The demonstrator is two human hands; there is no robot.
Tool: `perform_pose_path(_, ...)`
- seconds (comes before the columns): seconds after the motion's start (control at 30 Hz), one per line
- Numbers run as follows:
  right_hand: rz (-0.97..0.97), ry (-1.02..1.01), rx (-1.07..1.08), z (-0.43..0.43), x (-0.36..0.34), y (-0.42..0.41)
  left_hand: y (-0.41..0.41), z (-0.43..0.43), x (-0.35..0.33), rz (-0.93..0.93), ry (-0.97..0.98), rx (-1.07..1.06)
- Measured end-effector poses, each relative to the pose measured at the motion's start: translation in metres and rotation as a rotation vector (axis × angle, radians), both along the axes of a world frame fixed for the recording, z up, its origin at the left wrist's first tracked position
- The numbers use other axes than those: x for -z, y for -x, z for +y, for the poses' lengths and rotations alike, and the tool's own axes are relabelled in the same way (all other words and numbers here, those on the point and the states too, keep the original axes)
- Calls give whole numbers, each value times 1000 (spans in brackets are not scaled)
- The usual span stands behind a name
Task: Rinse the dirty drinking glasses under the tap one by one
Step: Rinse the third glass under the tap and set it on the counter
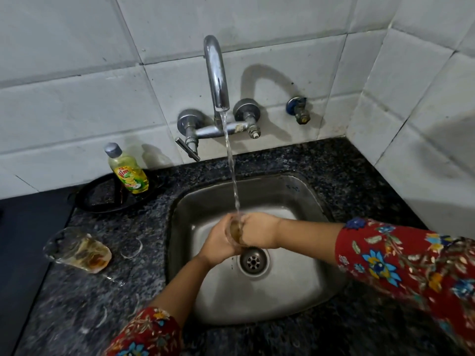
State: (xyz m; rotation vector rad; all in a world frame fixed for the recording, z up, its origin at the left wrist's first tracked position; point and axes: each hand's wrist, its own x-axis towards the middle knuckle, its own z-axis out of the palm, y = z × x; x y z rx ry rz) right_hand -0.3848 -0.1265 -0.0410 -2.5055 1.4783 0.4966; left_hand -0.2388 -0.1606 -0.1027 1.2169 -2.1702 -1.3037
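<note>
Head view: gripped drinking glass [236,233] between both hands above sink [282,183], left hand [218,245] curled round its left side, right hand [259,231] round its right, under tap [217,73] stream. Saw second glass [77,249], brown-stained, on tabletop [257,160] left of sink.

Dim, flat light from the left; the tap [217,73] casts a soft shadow rightward on the tiles [77,104]; frame edges bow
</note>
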Motion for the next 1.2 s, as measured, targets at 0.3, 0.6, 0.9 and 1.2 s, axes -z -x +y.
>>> perform_pose_path(0.3,-101,-36,66,7,0,-17,-3,8,-13,117,63,-105)
perform_pose_path(0.6,-574,-126,416,20,12,-13,-9,1,-34,-200,106,68)
perform_pose_path(0.9,-1411,-674,1304,51,55,-41,-6,14,-42,-1127,278,393)
perform_pose_path(1.2,-1519,-573,961,64,44,-25,1,1,-62,-1028,240,363)
